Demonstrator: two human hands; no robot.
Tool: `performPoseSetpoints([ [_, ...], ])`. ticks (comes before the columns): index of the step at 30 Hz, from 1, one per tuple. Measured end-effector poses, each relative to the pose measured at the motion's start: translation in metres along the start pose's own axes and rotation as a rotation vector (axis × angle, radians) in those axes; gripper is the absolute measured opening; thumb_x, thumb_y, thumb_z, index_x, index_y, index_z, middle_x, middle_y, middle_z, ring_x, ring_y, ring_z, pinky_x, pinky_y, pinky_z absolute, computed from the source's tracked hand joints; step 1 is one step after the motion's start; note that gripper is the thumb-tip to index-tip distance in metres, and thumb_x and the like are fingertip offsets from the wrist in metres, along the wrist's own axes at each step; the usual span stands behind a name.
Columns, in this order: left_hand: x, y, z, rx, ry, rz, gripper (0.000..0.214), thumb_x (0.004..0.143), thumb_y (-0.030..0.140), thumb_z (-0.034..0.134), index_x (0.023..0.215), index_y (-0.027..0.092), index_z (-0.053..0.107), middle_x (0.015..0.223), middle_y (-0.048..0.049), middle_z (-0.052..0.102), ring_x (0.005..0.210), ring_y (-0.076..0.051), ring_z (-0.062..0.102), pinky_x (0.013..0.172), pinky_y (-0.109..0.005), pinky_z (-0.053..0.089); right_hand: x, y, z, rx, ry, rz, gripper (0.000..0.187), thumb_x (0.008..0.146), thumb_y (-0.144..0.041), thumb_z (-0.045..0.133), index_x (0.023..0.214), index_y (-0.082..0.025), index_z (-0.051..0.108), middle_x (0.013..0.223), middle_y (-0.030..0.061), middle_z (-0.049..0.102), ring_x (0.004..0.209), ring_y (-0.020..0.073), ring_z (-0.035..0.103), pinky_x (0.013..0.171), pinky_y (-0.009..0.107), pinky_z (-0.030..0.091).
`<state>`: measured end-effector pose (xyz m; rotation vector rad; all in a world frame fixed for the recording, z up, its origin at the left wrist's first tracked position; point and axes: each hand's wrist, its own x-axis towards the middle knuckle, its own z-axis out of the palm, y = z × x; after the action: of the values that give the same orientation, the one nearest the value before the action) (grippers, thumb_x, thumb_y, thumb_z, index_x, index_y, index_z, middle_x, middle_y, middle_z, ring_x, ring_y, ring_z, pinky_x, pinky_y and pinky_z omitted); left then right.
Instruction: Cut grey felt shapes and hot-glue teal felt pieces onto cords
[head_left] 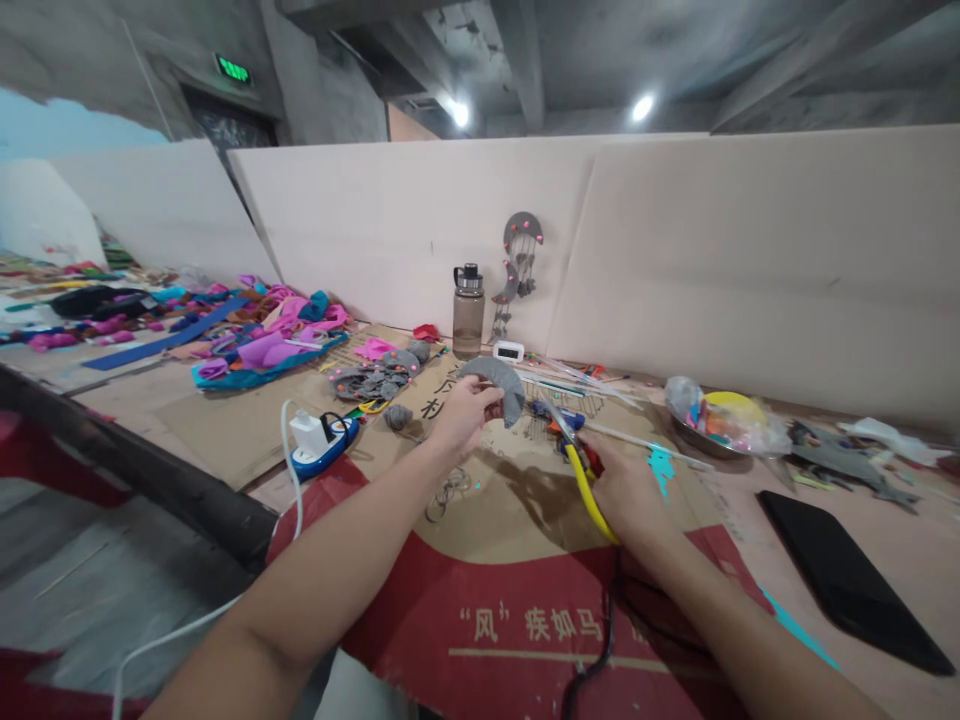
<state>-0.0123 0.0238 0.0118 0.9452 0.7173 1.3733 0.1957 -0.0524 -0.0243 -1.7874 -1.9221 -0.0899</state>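
A grey felt crescent (513,388) is pinched between the thumb and fingers of my left hand (463,418), held up over the cardboard. My right hand (616,478) grips a pair of scissors (579,482) with yellow and red handles. Their blades point up and left, toward the crescent but apart from it. Behind the blades lies a blue and orange tool (571,420), partly hidden, perhaps a glue gun. Loose grey yarn (448,494) rests below my left hand, and a small grey yarn ball (397,417) sits to its left.
Printed cardboard (517,520) covers the table before me. A blue power strip (326,450) with a white plug and cable lies left. Behind stand a bottle (468,315) and a hanging grey moon ornament (523,235). A metal bowl (705,440) and black tablet-like slab (851,580) lie right.
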Motion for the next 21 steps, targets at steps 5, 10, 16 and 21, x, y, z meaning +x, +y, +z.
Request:
performPoseSetpoints([
  [5, 0.004, -0.003, -0.007, 0.075, -0.026, -0.03, 0.014, 0.059, 0.014, 0.065, 0.068, 0.015, 0.055, 0.065, 0.0017, 0.057, 0.055, -0.008, 0.052, 0.051, -0.02, 0.039, 0.005, 0.008, 0.003, 0.211, 0.101, -0.068, 0.035, 0.086, -0.029, 0.051, 0.116, -0.016, 0.064, 0.112, 0.0135, 0.071, 0.1, 0.0267, 0.068, 0.085, 0.037, 0.05],
  [10, 0.003, -0.009, -0.007, 0.13, -0.129, -0.043, 0.019, 0.059, 0.018, 0.069, 0.062, 0.016, 0.051, 0.058, 0.0046, 0.05, 0.051, -0.006, 0.047, 0.05, -0.018, 0.035, 0.006, 0.003, 0.0, 0.364, 0.082, -0.006, 0.039, 0.086, -0.042, 0.055, 0.115, -0.017, 0.062, 0.096, 0.0109, 0.072, 0.084, 0.0247, 0.067, 0.077, 0.037, 0.05],
  [16, -0.002, -0.015, -0.003, 0.297, -0.291, -0.069, 0.02, 0.059, 0.027, 0.075, 0.065, 0.016, 0.059, 0.06, 0.0038, 0.052, 0.051, -0.008, 0.046, 0.052, -0.021, 0.035, 0.006, -0.01, 0.0, 0.972, 0.012, 0.164, 0.056, 0.077, -0.054, 0.067, 0.12, -0.022, 0.05, 0.071, -0.0029, 0.059, 0.052, 0.0134, 0.055, 0.049, 0.027, 0.045],
  [21, -0.011, -0.018, 0.0, 0.502, -0.515, -0.016, 0.005, 0.065, 0.023, 0.069, 0.066, 0.019, 0.067, 0.063, 0.002, 0.059, 0.056, -0.011, 0.048, 0.055, -0.023, 0.035, 0.005, -0.021, -0.008, 1.257, 0.011, 0.265, 0.06, 0.068, -0.052, 0.077, 0.114, -0.026, 0.047, 0.069, -0.0082, 0.053, 0.046, 0.009, 0.051, 0.043, 0.023, 0.044],
])
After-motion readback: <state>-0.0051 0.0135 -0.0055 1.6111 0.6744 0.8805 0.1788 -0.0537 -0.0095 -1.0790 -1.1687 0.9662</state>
